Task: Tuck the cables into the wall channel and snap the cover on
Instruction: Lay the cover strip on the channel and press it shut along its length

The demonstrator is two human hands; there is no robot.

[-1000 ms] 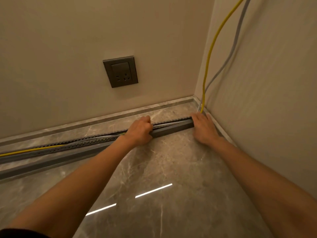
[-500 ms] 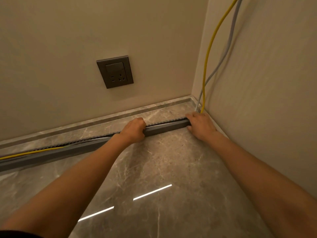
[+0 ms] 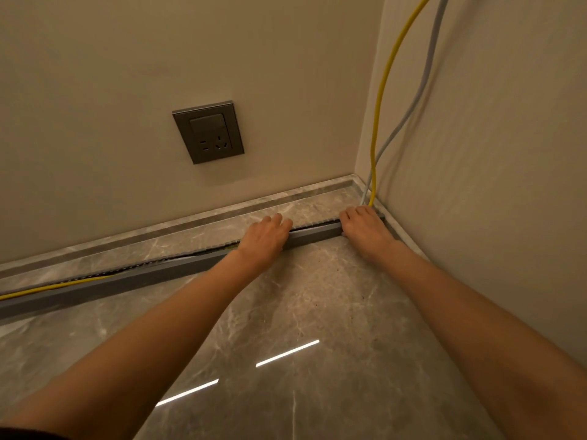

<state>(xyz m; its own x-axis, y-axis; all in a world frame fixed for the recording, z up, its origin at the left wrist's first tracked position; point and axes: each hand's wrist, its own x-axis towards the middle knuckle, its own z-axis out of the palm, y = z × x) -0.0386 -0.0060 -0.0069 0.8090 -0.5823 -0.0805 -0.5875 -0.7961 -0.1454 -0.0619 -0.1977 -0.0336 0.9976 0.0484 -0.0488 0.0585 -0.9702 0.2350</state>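
A long grey wall channel (image 3: 143, 278) lies on the floor along the marble skirting, its toothed back edge showing. A grey cover strip (image 3: 314, 232) sits on its right part between my hands. My left hand (image 3: 265, 239) lies palm down on the cover, fingers stretched past it onto the skirting. My right hand (image 3: 365, 231) is curled over the cover's end at the corner. A yellow cable (image 3: 379, 122) and a grey cable (image 3: 413, 109) drop down the right wall into the corner behind my right hand. The yellow cable shows again in the uncovered channel at the left.
A grey wall socket (image 3: 208, 131) sits on the back wall above the channel. The marble skirting (image 3: 190, 223) runs along both walls. The polished marble floor (image 3: 317, 296) reflects two light strips. The right wall stands close to my right forearm.
My left hand has uncurled from gripping the cover and now lies flat over it. The cover sits lower on the channel. The view has shifted slightly.
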